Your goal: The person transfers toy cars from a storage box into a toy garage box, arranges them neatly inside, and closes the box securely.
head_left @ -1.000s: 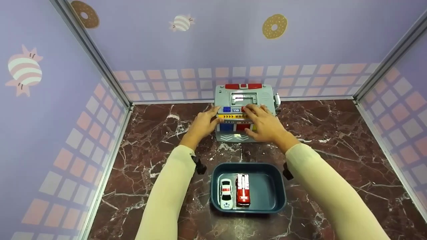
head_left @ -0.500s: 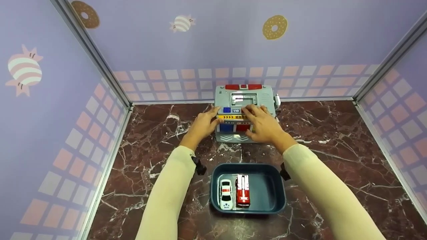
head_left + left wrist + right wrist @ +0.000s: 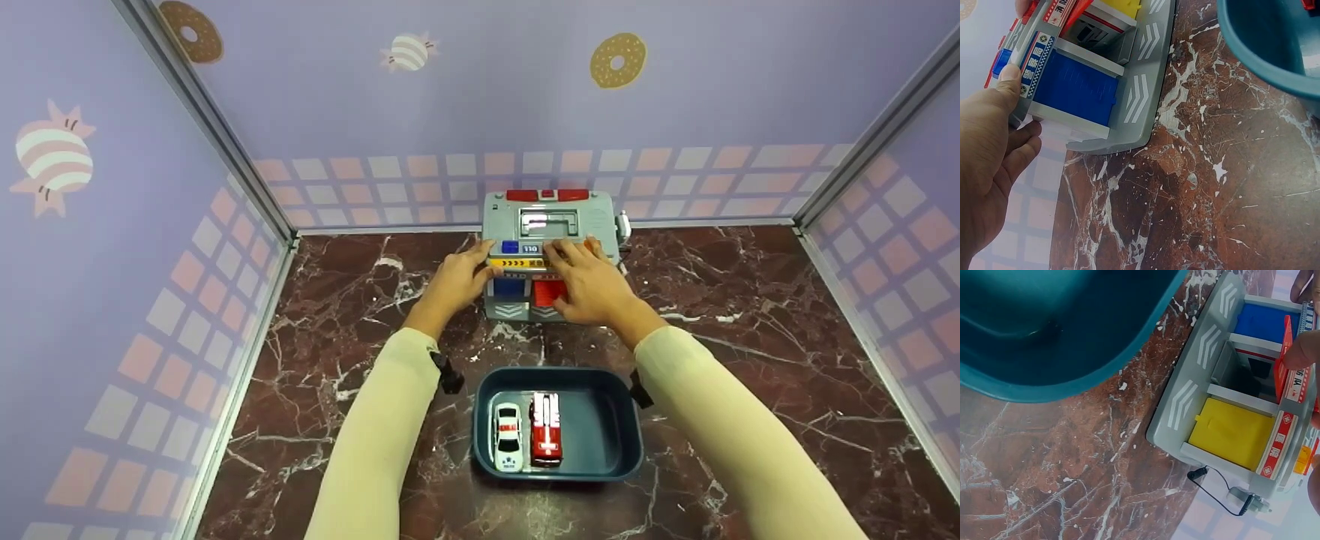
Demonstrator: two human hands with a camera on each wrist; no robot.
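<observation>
We look down on a red-brown marbled table. A grey garage stands at its far side, a blue tub nearer us. The left hand holds the garage's left edge; the right hand spreads its fingers loosely over the roof. The tub carries a red truck and a white car. By the right thumb, a red door juts open.

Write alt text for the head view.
A left hand grips the edge of a gray toy building while a right hand touches its top, thumb by the red door. In front, a dark bin holds a white toy car and red truck.
</observation>
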